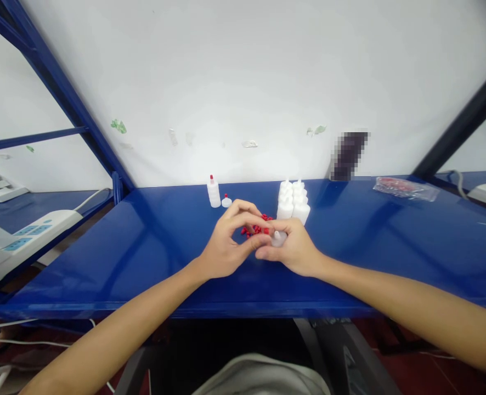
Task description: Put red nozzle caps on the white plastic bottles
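White wall (226, 82) with small green and pale patches rises behind the blue table (391, 236), and blue metal bars (62, 82) stand at the left side. On the table before me, I keep both hands close together. With my left hand (226, 244) I hold one red cap (266, 231) between the thumb and the fingertips, so these fingers are narrow. My right hand (298, 247) is closed around a white bottle (278, 239), of which I see mostly the top, with its nozzle pointing up. The cap is just beside this nozzle, but I cannot tell whether they touch. Behind my fingers lies a pile of loose red caps (266, 218), partly hidden. Beyond my right hand, a group of white bottles (293, 204) stands upright in rows. Farther to the left, near the wall, stands one bottle with a red cap (214, 193), and just beside it is a small white lid with a red tip (226, 202). At the right, well apart, lies a clear plastic bag (405, 188) with red pieces inside.
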Motion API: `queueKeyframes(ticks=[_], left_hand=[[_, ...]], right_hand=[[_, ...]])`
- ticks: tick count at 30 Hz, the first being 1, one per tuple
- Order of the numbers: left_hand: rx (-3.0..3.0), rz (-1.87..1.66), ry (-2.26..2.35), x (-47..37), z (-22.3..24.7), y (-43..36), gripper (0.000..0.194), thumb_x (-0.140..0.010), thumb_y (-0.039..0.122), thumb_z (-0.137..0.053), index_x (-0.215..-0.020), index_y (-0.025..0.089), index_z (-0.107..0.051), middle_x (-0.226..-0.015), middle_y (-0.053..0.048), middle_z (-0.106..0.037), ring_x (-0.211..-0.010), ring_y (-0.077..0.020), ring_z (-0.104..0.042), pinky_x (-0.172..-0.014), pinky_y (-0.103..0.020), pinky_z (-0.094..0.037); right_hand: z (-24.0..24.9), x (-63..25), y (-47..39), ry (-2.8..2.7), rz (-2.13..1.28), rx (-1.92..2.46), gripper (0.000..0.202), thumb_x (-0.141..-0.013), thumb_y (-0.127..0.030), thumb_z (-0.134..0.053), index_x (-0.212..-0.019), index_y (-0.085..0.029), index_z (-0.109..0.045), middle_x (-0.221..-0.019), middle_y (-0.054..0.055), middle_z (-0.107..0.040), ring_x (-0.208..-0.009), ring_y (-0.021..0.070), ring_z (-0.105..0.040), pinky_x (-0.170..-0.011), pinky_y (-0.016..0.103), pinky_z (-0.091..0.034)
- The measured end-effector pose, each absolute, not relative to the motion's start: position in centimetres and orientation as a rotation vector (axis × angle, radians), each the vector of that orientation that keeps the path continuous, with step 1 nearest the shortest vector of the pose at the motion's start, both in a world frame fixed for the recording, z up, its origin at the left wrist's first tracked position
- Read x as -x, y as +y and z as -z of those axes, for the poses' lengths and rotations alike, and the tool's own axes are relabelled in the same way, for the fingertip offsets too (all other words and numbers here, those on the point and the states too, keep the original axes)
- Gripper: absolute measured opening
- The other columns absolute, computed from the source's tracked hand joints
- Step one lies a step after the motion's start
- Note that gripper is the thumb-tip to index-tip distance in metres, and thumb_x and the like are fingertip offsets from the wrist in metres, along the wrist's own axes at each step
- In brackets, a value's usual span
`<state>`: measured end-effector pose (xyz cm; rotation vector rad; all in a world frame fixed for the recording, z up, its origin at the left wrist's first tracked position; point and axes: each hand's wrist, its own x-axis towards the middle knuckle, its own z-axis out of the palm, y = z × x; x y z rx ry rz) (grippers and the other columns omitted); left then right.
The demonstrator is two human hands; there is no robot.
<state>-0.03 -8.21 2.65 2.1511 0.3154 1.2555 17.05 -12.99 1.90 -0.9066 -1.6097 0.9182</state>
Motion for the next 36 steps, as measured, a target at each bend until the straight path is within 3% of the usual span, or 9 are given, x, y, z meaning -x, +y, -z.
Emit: queueKeyframes(ticks=[3, 7, 13, 18, 22, 28, 36], left_hand=[[-2.053, -1.097, 0.27, -0.3, -2.6, -8.6, 0.013, -0.082, 0.029, -0.078, -0.093, 0.022, -0.075, -0.112, -0.008, -0.055, -0.102, -0.0185, -0.057, -0.09, -0.033, -0.054], [-1.894, -1.024, 0.21, -0.4, -2.5, -8.8, 0.013, -0.083, 0.026, -0.077, -0.096, 0.023, -0.075, -0.111, -0.007, -0.053, -0.095, -0.0159, -0.058, -0.083, -0.031, -0.055], [-1.985, -1.031, 0.233, -0.4, -2.6, -8.5, 0.011, -0.085, 0.029, -0.075, -0.093, 0.022, -0.076, -0.109, -0.008, -0.056, -0.103, -0.019, -0.058, -0.093, -0.035, -0.051], [-1.993, -1.02, 0.258, -0.4, -2.5, -8.4, 0.013, -0.086, 0.031, -0.074, -0.095, 0.022, -0.074, -0.114, -0.009, -0.055, -0.106, -0.0206, -0.059, -0.096, -0.037, -0.052], [-2.042, -0.988, 0.263, -0.4, -2.0, -8.6, 0.014, -0.086, 0.032, -0.073, -0.095, 0.021, -0.072, -0.119, -0.009, -0.054, -0.113, -0.0225, -0.057, -0.099, -0.038, -0.05], [-2.05, -0.948, 0.256, -0.6, -1.8, -8.9, 0.018, -0.089, 0.036, -0.069, -0.098, 0.02, -0.069, -0.118, -0.009, -0.053, -0.109, -0.0214, -0.058, -0.093, -0.035, -0.055], [-2.066, -0.971, 0.207, -0.8, -1.8, -9.2, 0.016, -0.094, 0.033, -0.061, -0.099, 0.018, -0.065, -0.11, -0.007, -0.053, -0.087, -0.0138, -0.06, -0.078, -0.029, -0.056]], right_hand=[[-1.8, -16.9, -13.5, -1.665, -0.865, 0.86, 0.049, -0.064, -0.052, -0.084, -0.058, -0.019, -0.048, -0.054, -0.005, -0.044, -0.051, 0.0092, -0.039, -0.046, 0.024, -0.032], [-1.5, -17.1, -13.8, -1.79, -0.688, 0.756, 0.039, -0.07, -0.043, -0.078, -0.062, -0.02, -0.047, -0.052, -0.005, -0.045, -0.046, 0.0092, -0.039, -0.044, 0.025, -0.031], [-0.7, -17.7, -13.2, -1.835, -0.653, 0.707, 0.042, -0.09, -0.054, -0.05, -0.066, -0.02, -0.049, -0.058, -0.002, -0.045, -0.056, 0.0136, -0.04, -0.054, 0.029, -0.033], [-0.7, -17.5, -13.1, -1.77, -0.693, 0.739, 0.045, -0.095, -0.053, -0.044, -0.067, -0.019, -0.052, -0.066, 0.002, -0.052, -0.064, 0.0172, -0.048, -0.062, 0.032, -0.039], [-0.6, -17.6, -13.2, -1.807, -0.697, 0.798, 0.047, -0.096, -0.051, -0.045, -0.06, -0.019, -0.047, -0.058, 0.0, -0.048, -0.056, 0.0142, -0.045, -0.056, 0.03, -0.035], [-0.7, -17.8, -13.3, -1.812, -0.768, 0.759, 0.033, -0.098, -0.038, -0.045, -0.071, -0.019, -0.051, -0.059, -0.002, -0.049, -0.055, 0.0129, -0.047, -0.055, 0.028, -0.037], [-0.5, -17.7, -12.9, -1.77, -0.904, 0.735, 0.028, -0.098, -0.042, -0.047, -0.086, -0.018, -0.056, -0.064, -0.002, -0.05, -0.054, 0.0121, -0.048, -0.051, 0.026, -0.039]])
